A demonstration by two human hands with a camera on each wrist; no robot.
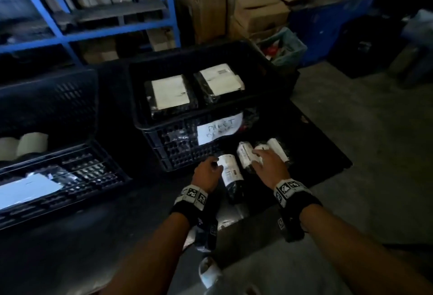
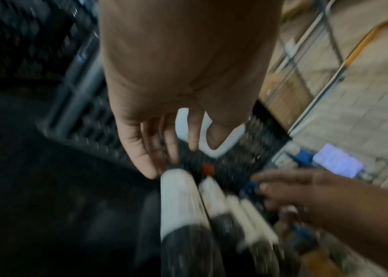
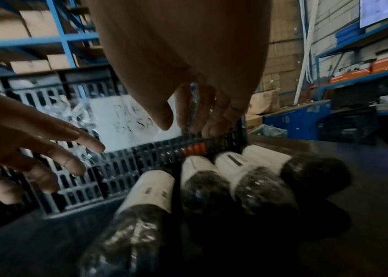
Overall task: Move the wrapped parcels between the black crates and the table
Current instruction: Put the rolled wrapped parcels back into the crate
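Observation:
Several rolled parcels in black wrap with white labels lie side by side on the dark table (image 1: pixel 316 149), against the front of a black crate (image 1: pixel 182 151) that bears a handwritten paper sign. My left hand (image 1: pixel 214 164) hovers with straight, spread fingers by the top of the leftmost parcel (image 1: pixel 230 172); in the left wrist view this hand (image 2: pixel 164 159) holds nothing. My right hand (image 1: pixel 256 157) is spread over the other parcels (image 1: pixel 244 157); in the right wrist view its fingers (image 3: pixel 208 112) hang above them (image 3: pixel 238 168), empty. Two flat labelled parcels (image 1: pixel 169 91) lie inside the crate.
A second black crate (image 1: pixel 58 107) at the left holds white rolls (image 1: pixel 30 144). Blue shelving (image 1: pixel 93 32) and stacked cardboard boxes (image 1: pixel 257 13) stand behind. The table's edge (image 1: pixel 339 168) runs close at the right, with grey floor beyond.

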